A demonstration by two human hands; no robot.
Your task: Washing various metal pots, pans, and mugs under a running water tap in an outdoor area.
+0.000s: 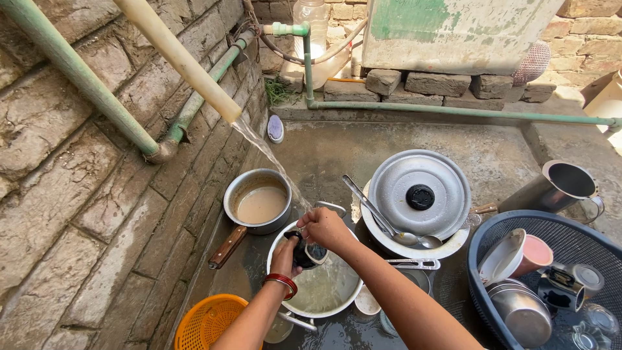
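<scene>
A small dark cup [306, 254] sits between both hands, held over a white basin [321, 291] half full of cloudy water. The left hand [284, 256] grips the cup from below and behind, fingers wrapped on its side; a red bangle [280, 280] circles that wrist. The right hand [324, 227] closes over the rim from above, fingers curled on the lip as if rubbing it. A stream from the cream pipe [178, 58] on the wall falls just beside the cup's far edge.

To rinse well, I judge the cup's mouth should tilt toward the stream so the flow sweeps the inside, while the left hand turns it and the right fingers work round the rim. Keeping it low over the basin limits splashing.

Left of the basin stands a saucepan [258, 202] with a wooden handle and murky liquid. Right of it, a bowl holds a lid [420, 193] and ladle [382, 217]. A dark basket [570, 240] on the right holds cups and steel dishes; a steel jug [560, 185] stands behind it. An orange strainer [206, 321] lies near the left elbow.
</scene>
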